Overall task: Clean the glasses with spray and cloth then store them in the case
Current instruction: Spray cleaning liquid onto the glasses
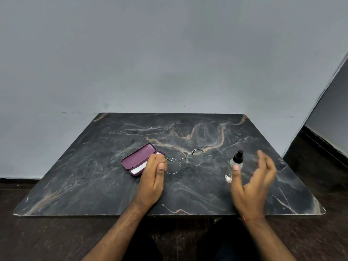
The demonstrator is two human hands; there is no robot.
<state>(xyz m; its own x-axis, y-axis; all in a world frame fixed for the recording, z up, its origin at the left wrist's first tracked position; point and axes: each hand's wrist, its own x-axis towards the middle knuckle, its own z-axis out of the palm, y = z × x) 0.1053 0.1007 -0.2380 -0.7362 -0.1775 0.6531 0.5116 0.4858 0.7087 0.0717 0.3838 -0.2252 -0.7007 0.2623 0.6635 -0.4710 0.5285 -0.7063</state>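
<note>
Head view showed our left hand point(153, 171) pinching the glasses point(183, 161) on the table point(188, 193), right hand point(252, 182) released beside the spray bottle point(234, 167), which a hasty reach could topple.

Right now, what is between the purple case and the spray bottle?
In the head view, the thin wire-framed glasses, pinched by the left hand.

Bare forearms, a thin red thread point(253, 217) round the right wrist
</note>
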